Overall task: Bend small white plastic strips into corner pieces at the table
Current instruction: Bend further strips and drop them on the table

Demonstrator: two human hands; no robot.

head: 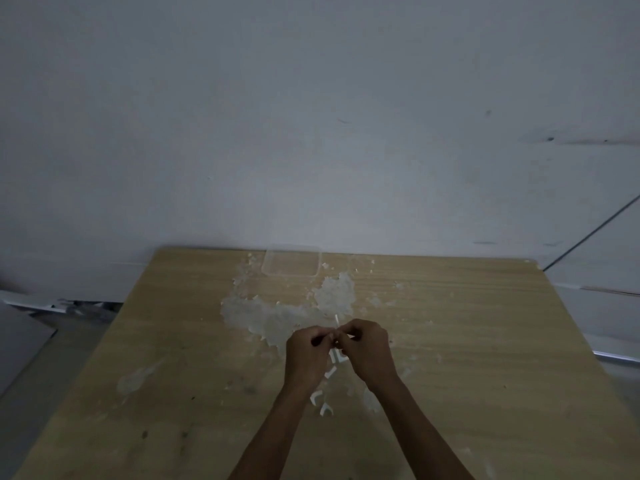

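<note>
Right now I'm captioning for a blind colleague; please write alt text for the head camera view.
The left hand and right hand together pinch a small white plastic strip above a wooden table. Bent white pieces lie on the table near the wrists, and a clear plastic container sits at the far edge.

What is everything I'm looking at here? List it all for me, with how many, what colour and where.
light wooden table: one, tan, fills the lower half of the view
clear rectangular plastic container: one, see-through, at the table's far edge by the wall
heap of white plastic scraps: one heap plus loose bits, whitish, mid-table beyond the hands
bent white plastic corner pieces: at least four, white, on the table between the wrists
small white plastic strip: one, white, pinched between both hands
plain wall: one, grey-white, behind the table
left hand: fingers curled, pinching the strip
right hand: fingers curled, pinching the strip
</note>
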